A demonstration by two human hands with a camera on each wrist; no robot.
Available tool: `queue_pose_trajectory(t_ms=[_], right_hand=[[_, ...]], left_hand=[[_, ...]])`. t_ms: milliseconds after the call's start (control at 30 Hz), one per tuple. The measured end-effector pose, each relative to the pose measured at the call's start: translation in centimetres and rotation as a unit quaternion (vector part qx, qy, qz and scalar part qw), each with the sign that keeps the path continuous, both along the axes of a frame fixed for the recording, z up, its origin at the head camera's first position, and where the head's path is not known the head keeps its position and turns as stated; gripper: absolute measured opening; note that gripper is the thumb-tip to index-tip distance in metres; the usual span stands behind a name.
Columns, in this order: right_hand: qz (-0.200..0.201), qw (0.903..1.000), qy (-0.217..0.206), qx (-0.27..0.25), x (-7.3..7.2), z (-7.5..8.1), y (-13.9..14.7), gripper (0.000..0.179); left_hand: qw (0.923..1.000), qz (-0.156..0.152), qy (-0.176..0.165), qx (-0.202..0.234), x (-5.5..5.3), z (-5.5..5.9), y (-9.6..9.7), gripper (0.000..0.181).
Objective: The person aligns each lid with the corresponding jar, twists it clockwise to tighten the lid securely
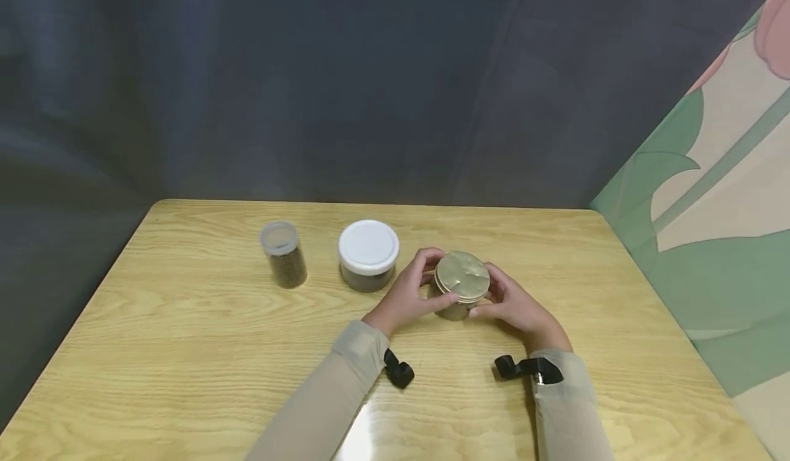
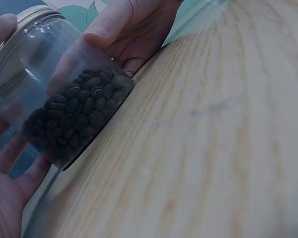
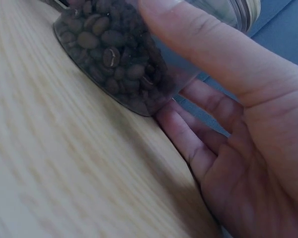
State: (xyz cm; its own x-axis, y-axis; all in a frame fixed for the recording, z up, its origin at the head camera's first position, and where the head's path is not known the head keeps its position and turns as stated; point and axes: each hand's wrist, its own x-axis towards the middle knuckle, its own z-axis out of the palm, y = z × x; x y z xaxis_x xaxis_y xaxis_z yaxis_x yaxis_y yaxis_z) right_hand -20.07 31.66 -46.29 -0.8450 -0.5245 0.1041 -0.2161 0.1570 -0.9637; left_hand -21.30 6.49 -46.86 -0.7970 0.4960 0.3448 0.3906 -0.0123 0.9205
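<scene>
A clear jar (image 1: 452, 312) with a gold lid (image 1: 463, 273) stands upright on the wooden table, held from both sides. Dark coffee beans (image 2: 72, 111) fill its lower part. My left hand (image 1: 412, 293) grips it from the left, thumb at the edge of the lid and fingers curving round the far side. From the right, my right hand (image 1: 518, 308) holds the jar lower down, its thumb (image 3: 208, 39) lying along the clear wall. The right fingers (image 3: 188, 141) reach round near the jar's base.
Left of the hands stands a wide jar with a white lid (image 1: 368, 245), dark contents showing below. Further left is a slim clear container (image 1: 288, 265) with dark contents and a translucent cap. Dark cloth (image 1: 370, 90) hangs behind the table (image 1: 185, 351); a flower-patterned surface (image 1: 728, 255) borders its right.
</scene>
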Motion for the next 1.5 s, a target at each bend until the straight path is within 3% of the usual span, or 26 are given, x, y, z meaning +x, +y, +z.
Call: queue_pose_trajectory(t_ms=[467,667,867,1500], right_hand=[[-0.003,0.9998,-0.009,-0.017,-0.14,-0.82,0.39,0.07],[-0.004,0.9996,-0.012,-0.024,-0.15,-0.69,0.31,0.071],[-0.007,0.9998,-0.009,-0.018,-0.07,-0.57,0.29,0.072],[-0.008,0.9997,-0.007,-0.02,-0.1,-0.7,0.42,0.071]], left_hand=[[0.9986,-0.018,0.048,-0.005,-0.54,-0.66,-0.03,0.064],[0.9996,-0.021,0.019,-0.003,-0.5,-0.51,-0.03,0.069],[0.9999,-0.006,-0.016,-0.001,-0.17,-0.47,0.09,0.069],[0.9993,-0.017,0.032,-0.01,-0.61,-0.7,-0.02,0.06]])
